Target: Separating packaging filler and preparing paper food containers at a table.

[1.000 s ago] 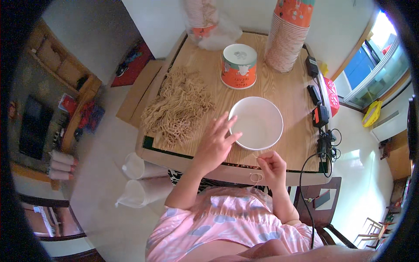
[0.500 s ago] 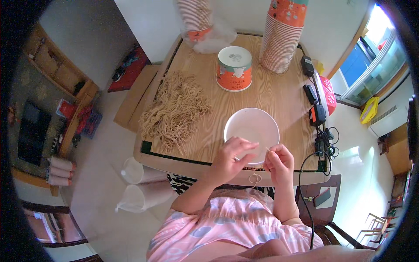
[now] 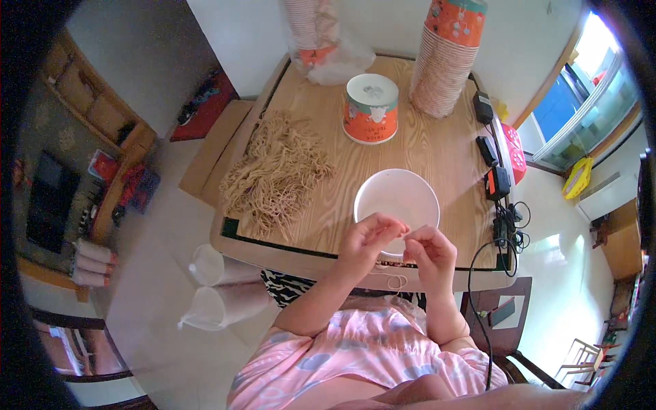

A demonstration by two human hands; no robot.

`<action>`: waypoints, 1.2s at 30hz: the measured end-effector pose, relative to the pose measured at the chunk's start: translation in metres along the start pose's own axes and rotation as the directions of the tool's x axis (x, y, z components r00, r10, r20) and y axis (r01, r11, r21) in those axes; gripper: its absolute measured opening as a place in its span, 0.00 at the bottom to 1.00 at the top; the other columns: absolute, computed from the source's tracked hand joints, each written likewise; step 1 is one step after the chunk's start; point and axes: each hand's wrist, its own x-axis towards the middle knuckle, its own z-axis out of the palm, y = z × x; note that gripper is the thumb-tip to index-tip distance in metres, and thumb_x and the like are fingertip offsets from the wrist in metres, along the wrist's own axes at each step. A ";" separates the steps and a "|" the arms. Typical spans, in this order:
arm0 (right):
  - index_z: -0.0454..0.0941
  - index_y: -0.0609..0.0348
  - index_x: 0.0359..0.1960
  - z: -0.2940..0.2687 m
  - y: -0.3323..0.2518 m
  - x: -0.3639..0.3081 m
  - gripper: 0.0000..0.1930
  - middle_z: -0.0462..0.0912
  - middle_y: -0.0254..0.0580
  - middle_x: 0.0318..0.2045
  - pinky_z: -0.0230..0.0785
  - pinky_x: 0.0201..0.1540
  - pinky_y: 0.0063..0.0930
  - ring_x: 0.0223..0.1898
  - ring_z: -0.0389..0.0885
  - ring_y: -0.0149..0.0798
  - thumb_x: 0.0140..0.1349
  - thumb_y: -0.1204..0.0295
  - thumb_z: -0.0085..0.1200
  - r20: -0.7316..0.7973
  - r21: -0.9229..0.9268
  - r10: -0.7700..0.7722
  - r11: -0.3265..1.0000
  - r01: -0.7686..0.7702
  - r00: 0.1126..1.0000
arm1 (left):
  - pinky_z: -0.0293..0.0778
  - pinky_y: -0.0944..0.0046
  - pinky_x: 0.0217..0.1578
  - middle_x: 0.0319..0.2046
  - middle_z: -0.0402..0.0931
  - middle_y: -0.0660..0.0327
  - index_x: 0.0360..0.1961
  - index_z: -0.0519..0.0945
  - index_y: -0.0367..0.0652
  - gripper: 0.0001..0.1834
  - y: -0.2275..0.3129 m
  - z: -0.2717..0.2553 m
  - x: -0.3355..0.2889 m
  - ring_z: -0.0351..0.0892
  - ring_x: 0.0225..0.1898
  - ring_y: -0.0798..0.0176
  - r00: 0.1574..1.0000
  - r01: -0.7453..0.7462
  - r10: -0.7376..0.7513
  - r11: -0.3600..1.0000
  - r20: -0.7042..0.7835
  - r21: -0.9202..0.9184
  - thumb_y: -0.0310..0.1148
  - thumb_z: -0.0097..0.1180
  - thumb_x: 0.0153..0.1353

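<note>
A white paper bucket (image 3: 396, 186) stands near the front edge of the table, its open mouth up. Over its near rim my left hand (image 3: 369, 240) and my right hand (image 3: 433, 254) meet, fingertips pinched close together. Both seem to grip a thin beige string, mostly hidden in the fingers; a small loop of string (image 3: 395, 282) dangles below, in front of the table edge. A tangled heap of beige strings (image 3: 277, 174) lies to the left. Behind the bucket, an orange and green paper bucket (image 3: 371, 123) sits upside down.
Tall stacks of nested paper buckets rise at the back right (image 3: 441, 72) and back left (image 3: 311, 34), the latter in clear plastic. Black power adapters and cables (image 3: 499, 181) line the table's right edge. Bagged bucket stacks (image 3: 222, 307) lie on the floor at left.
My left hand has moved right, and its spread fingers have closed into a pinch against my right fingertips. The right hand stays nearly in place. The view has shifted slightly.
</note>
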 end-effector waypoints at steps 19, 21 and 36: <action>0.76 0.61 0.33 -0.034 0.075 -0.037 0.04 0.76 0.45 0.29 0.70 0.29 0.29 0.27 0.78 0.42 0.55 0.78 0.54 0.103 -0.666 0.144 0.745 -0.039 0.984 | 0.72 0.55 0.40 0.34 0.72 0.56 0.31 0.79 0.40 0.06 -0.068 -0.074 -0.057 0.72 0.41 0.52 0.998 -0.053 0.038 0.315 0.043 0.948 0.28 0.58 0.51; 0.76 0.61 0.33 -0.033 0.077 -0.038 0.05 0.76 0.45 0.29 0.69 0.29 0.29 0.27 0.77 0.42 0.55 0.78 0.55 0.119 -0.628 0.111 0.778 -0.012 0.987 | 0.72 0.55 0.41 0.33 0.72 0.55 0.31 0.79 0.40 0.06 -0.076 -0.076 -0.053 0.72 0.41 0.52 0.997 -0.074 0.028 0.285 0.069 0.956 0.28 0.58 0.51; 0.76 0.62 0.31 -0.041 0.097 -0.045 0.04 0.74 0.39 0.25 0.65 0.25 0.22 0.21 0.72 0.31 0.53 0.80 0.56 0.126 -0.647 0.074 0.762 0.026 0.989 | 0.71 0.55 0.37 0.31 0.70 0.54 0.26 0.72 0.39 0.05 -0.103 -0.086 -0.047 0.72 0.37 0.50 0.991 -0.124 0.098 0.342 0.095 0.931 0.26 0.57 0.51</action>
